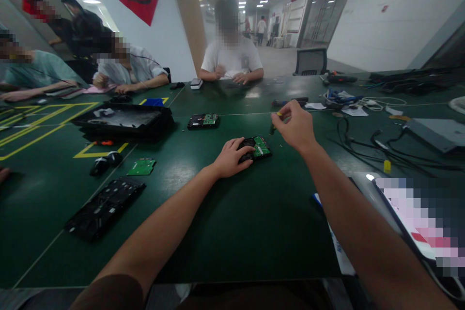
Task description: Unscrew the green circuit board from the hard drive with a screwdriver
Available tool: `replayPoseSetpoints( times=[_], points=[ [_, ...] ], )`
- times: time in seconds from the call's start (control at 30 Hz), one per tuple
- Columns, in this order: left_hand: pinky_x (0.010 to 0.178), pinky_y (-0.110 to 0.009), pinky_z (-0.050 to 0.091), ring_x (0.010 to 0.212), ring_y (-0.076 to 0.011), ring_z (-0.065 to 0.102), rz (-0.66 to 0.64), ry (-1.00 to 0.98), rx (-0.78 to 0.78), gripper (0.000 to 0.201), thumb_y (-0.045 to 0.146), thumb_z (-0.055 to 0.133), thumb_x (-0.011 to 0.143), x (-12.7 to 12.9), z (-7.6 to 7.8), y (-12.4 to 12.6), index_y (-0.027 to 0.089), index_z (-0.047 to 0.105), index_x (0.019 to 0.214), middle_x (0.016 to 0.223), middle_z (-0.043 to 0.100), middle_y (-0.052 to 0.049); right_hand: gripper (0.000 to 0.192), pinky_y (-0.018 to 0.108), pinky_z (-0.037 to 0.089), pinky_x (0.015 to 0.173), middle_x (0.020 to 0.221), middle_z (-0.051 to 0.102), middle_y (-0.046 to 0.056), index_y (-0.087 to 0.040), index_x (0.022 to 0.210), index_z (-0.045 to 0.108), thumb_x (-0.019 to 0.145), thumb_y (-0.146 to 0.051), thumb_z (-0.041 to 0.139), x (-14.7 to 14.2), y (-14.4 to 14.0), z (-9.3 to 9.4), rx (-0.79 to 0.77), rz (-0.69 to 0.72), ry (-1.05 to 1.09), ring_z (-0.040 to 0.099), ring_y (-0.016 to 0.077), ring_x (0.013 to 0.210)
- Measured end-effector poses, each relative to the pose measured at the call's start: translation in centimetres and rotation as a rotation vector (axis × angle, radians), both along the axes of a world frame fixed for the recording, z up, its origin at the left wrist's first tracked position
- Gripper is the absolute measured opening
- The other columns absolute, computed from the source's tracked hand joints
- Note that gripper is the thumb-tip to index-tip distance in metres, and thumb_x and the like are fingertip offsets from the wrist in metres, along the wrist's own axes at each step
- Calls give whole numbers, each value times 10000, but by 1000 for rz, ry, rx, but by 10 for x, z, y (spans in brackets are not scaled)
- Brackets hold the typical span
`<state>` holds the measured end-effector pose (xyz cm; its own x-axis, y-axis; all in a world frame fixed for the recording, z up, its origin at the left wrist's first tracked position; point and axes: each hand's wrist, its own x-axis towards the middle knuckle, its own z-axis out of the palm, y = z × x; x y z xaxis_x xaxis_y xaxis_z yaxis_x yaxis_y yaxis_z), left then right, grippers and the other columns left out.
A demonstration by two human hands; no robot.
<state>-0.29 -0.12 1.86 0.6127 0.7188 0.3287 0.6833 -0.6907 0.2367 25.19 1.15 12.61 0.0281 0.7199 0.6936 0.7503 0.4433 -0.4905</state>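
Observation:
My left hand [232, 157] lies flat on a black hard drive [258, 147] with a green circuit board facing up, on the dark green table [225, 223]. My right hand [296, 126] hovers just right of and above the drive, fingers pinched on a small screwdriver [273, 125] with a yellow top, its tip pointing down beside the drive. A second hard drive [203, 120] with a green board lies further back on the table.
A black open case [123, 123] and a black panel [105, 207] lie to the left, with a loose green board [141, 167] and a mouse [99, 166]. Cables [378, 143] spread at the right. People sit across the table and along its left side.

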Motion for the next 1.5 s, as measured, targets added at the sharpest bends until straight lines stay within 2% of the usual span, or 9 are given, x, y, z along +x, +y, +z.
replayPoseSetpoints(
  times=[0.13, 0.37, 0.57, 0.8, 0.97, 1.1, 1.27, 1.4, 1.5],
  points=[
    [1193, -597, 321, 1473, -373, 334, 3, 10, 1, 499, 480, 652, 947, 0, 1, -1, 346, 587, 1424, 1613, 364, -100, 126, 364, 446, 691, 823, 696, 49, -234, 888, 610, 866, -336, 681, 2, 2, -2, 4, -30, -29, 616, 210, 709],
    [1188, -601, 322, 1471, -374, 338, -1, 5, 7, 488, 483, 641, 954, 0, 1, -1, 338, 591, 1417, 1610, 371, -111, 279, 368, 452, 691, 844, 734, 55, -252, 938, 736, 910, -523, 673, -1, 0, -3, -40, 96, -31, 639, 232, 739],
    [1192, -599, 315, 1470, -371, 339, -4, -3, -1, 490, 480, 645, 952, 0, 1, -1, 338, 595, 1418, 1604, 382, -107, 291, 391, 487, 748, 1034, 753, 95, -234, 1143, 746, 960, -375, 570, -3, 0, -5, -19, 154, -92, 652, 244, 820],
    [1194, -588, 317, 1472, -366, 337, -2, 4, 7, 487, 473, 656, 946, 0, 0, 0, 332, 601, 1408, 1606, 378, -105, 242, 390, 441, 744, 826, 676, 85, -225, 823, 647, 947, -427, 596, -4, 0, -4, 13, 82, -214, 610, 248, 770],
    [1188, -589, 324, 1469, -366, 342, -3, 11, 12, 484, 480, 643, 953, 0, 1, 0, 331, 596, 1411, 1612, 367, -112, 338, 378, 410, 685, 733, 672, 79, -240, 786, 602, 999, -488, 518, -6, 2, -8, -42, 18, -236, 616, 252, 705],
    [1190, -588, 322, 1476, -367, 333, 1, 17, 15, 486, 479, 647, 950, 0, 2, -1, 336, 593, 1411, 1611, 368, -107, 471, 360, 419, 665, 679, 671, 60, -253, 741, 583, 1014, -615, 454, -4, 1, -7, -109, 93, -205, 642, 247, 693],
    [1199, -590, 311, 1476, -365, 333, -1, 5, 6, 482, 479, 647, 950, 0, 2, -1, 341, 596, 1408, 1611, 370, -98, 372, 376, 457, 722, 789, 716, 63, -256, 878, 607, 1064, -472, 368, -7, -3, -5, -148, 211, -133, 666, 252, 759],
    [1196, -599, 311, 1473, -370, 335, 2, 4, 4, 489, 472, 658, 943, 0, 1, 0, 343, 597, 1411, 1609, 375, -98, 253, 387, 464, 739, 838, 724, 64, -257, 981, 604, 1037, -442, 441, -8, -2, -7, -112, 158, -95, 665, 254, 774],
    [1193, -593, 317, 1473, -369, 337, -2, 4, 6, 490, 476, 651, 946, 0, 1, 0, 342, 596, 1414, 1607, 372, -102, 262, 378, 473, 713, 818, 712, 55, -263, 992, 622, 1009, -502, 517, -7, -1, -8, -100, 137, -67, 665, 241, 733]
  ],
)
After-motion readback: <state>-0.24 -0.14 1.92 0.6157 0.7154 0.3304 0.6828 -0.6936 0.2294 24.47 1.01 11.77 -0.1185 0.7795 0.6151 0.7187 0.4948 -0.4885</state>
